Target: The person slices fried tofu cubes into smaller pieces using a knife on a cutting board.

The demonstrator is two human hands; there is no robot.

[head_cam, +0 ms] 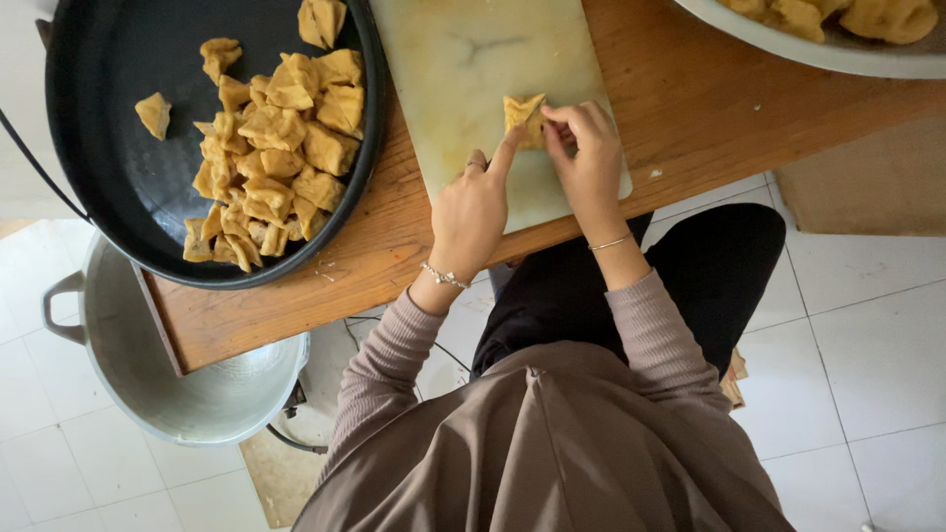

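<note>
Fried tofu piece (522, 116) lies on the pale cutting board (463, 69), at the fingertips of both hands and just beyond them, away from the body. Long axis hard to tell; the piece is roughly square, one corner toward the far edge.

Right hand (589, 163) is curled, thumb and fingers pinching the piece's right side. Left hand (471, 212) is mostly closed, index finger extended and touching the piece's near-left edge (holding nothing else). Both are equally near; the right has the grip.

Left of the left hand: black pan (108, 148) with a heap of cut tofu pieces (271, 148). Below that, a metal pot (177, 384) on the floor. Far right, beyond the right hand, a bowl of tofu (838, 49). All rests on a wooden table (690, 89).
</note>
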